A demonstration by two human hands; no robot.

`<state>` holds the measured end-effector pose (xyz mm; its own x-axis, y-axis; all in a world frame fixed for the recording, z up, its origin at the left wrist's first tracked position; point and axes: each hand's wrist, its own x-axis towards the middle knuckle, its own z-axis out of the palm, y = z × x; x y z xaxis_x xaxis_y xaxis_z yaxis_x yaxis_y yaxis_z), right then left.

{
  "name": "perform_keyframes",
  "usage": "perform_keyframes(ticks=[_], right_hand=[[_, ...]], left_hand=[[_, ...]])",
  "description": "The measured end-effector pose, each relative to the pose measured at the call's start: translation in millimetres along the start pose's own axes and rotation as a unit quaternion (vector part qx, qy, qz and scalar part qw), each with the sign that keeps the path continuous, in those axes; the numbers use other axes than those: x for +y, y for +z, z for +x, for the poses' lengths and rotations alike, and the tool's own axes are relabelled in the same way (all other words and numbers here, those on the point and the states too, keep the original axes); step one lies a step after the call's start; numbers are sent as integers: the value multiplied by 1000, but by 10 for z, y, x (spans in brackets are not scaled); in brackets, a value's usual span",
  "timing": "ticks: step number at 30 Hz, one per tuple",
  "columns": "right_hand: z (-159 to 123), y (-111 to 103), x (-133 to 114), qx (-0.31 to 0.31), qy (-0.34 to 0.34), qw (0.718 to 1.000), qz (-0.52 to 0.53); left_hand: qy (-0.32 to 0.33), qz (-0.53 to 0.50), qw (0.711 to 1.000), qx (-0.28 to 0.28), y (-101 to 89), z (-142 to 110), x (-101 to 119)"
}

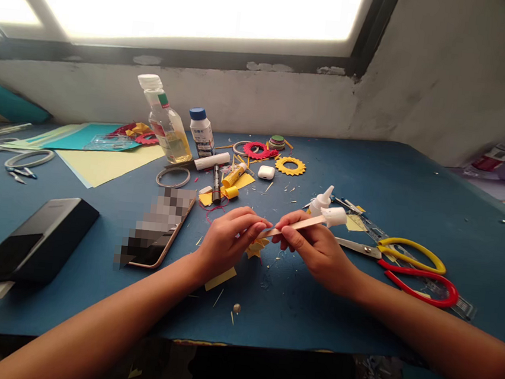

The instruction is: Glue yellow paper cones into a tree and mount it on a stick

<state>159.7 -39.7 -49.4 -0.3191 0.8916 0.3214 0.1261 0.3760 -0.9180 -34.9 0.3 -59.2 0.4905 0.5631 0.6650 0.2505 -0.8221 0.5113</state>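
A flat pale wooden stick (pixel 305 223) slants across the middle of the table between my hands. My right hand (pixel 318 249) grips it between thumb and fingers. At its lower left end, the fingertips of my left hand (pixel 227 238) are pinched together on it. Just below hangs or lies a yellow star-shaped paper piece (pixel 256 249), partly hidden by my left hand. The stick's far end meets a white cylindrical piece (pixel 334 216); whether they are joined I cannot tell. Behind my right hand is a white nozzle bottle (pixel 321 201).
Scissors (pixel 411 255) lie over a clear ruler (pixel 464 308) at right. A phone (pixel 163 234) and black device (pixel 33 240) occupy the left. Farther back stand a glass bottle (pixel 169 128) and blue-capped bottle (pixel 202 134), near red (pixel 258 150) and yellow toothed rings (pixel 290 166).
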Motion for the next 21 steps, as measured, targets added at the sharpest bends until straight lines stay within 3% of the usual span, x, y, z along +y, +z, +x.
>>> perform_keyframes(ticks=[11,18,21], right_hand=[[-12,-34,-25,41,-6,999,2],[-26,-180,-121,217,-112,970,13],[-36,-265,-135,179,-103,975,-82]], left_hand=[[-4,-3,1000,0,-1,-20,-14],[-23,-5,1000,4,-4,-23,-30],[-37,-7,999,5,-1,-17,-26]])
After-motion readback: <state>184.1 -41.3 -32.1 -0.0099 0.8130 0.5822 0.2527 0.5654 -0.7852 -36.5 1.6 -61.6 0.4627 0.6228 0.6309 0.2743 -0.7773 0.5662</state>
